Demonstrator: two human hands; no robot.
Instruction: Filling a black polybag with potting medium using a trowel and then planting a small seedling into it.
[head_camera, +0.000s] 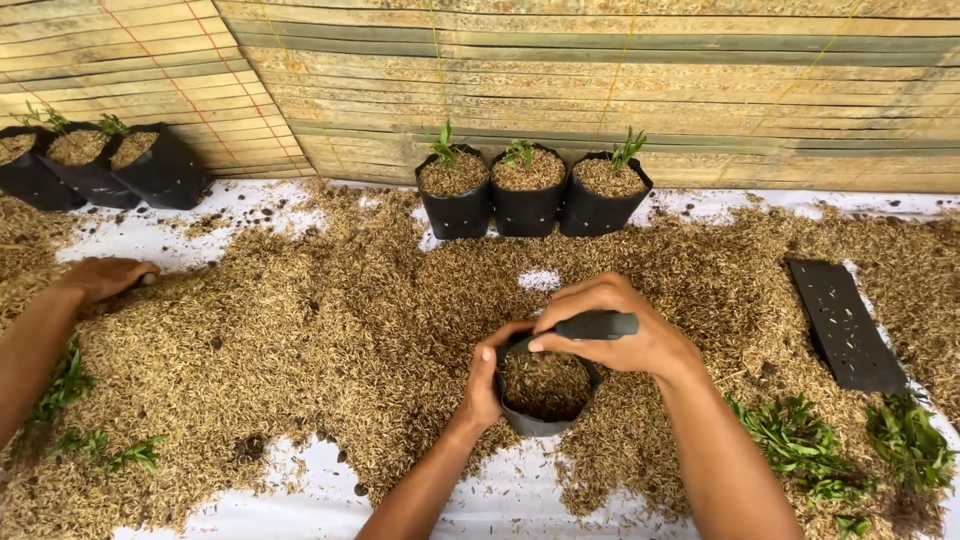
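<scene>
A person's left hand (486, 385) cupped the rim of a small black grow bag (545, 392), steadying it upright, mouth up, amid scattered rice husks (330, 330). The right hand (610, 335) closed around a dark tool handle (592, 325) lying crosswise over the husk-filled opening. Another person's hand (105, 277) rested on husks nearby.

Backdrop: horizontal bamboo-slat wall (600, 90) with vertical binding cords. Floor: white sheet (500, 495), largely covered by rice-husk litter (300, 330). Lighting: even daylight.
</scene>
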